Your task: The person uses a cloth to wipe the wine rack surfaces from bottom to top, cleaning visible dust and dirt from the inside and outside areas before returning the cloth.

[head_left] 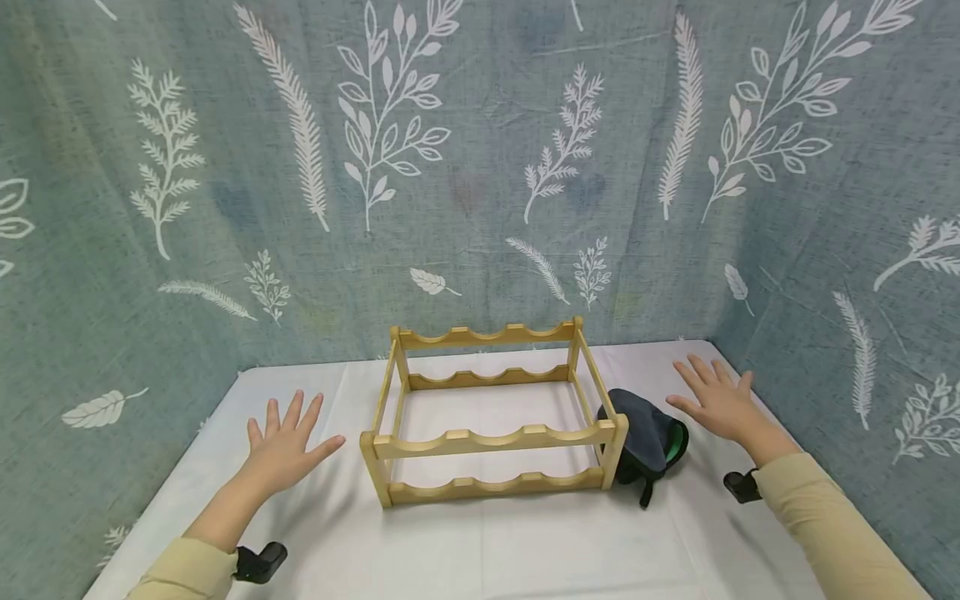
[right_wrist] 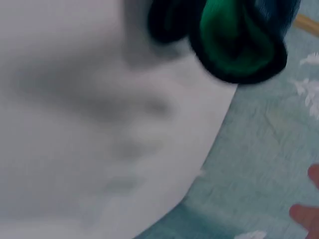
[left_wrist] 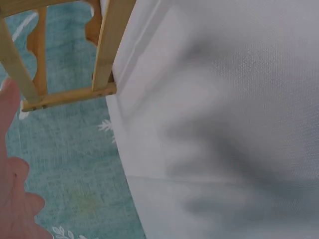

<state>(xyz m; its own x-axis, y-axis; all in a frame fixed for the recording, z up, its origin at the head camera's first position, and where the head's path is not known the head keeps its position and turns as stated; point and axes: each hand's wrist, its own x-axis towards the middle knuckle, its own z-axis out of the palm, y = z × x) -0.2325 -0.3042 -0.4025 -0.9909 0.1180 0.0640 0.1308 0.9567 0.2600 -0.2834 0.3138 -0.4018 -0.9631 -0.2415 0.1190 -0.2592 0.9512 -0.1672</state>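
Note:
A light wooden rack [head_left: 495, 440] with scalloped rails stands mid-table, its near rail facing me. Against its right end lies a dark blue cloth item [head_left: 637, 425] with green lining, black edging and a short black strap; its exact kind is unclear. My left hand [head_left: 277, 457] hovers left of the rack, palm down, fingers spread, holding nothing. To the right of the cloth item, my right hand [head_left: 718, 406] is likewise spread and holds nothing. The right wrist view shows the item's green-lined opening [right_wrist: 224, 25]; in the left wrist view, the rack [left_wrist: 70, 97] appears at upper left.
A white cloth covers the table [head_left: 525, 550]. Blue-green curtains [head_left: 480, 192] with white leaf prints hang behind it and along both sides. Black wrist straps with small cameras [head_left: 262, 562] sit on both forearms, below beige sleeves [head_left: 825, 517].

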